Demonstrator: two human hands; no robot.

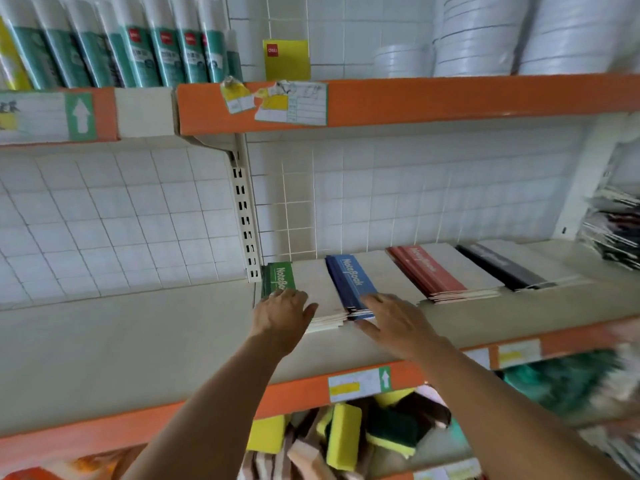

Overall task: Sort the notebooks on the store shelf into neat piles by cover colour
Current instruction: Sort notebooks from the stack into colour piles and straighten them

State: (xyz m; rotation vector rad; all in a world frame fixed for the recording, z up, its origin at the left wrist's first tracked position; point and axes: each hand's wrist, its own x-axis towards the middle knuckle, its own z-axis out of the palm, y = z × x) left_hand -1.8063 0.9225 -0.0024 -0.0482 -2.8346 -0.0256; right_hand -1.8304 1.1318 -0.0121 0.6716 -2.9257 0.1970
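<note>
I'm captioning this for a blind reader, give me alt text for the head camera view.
Two open hands, left hand and right hand, rest on the green notebooks and blue notebooks on a store shelf. Red notebooks and black notebooks lie in piles further right.

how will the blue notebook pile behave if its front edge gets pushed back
The blue notebook pile is thin flat books stacked loosely, front edges already uneven, so the layers would probably slide and fan rather than move as one. The shelf looks smooth, so it likely glides easily.

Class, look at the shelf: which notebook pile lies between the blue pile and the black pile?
In the head view, the red pile lies between the blue pile and the black pile.
</note>
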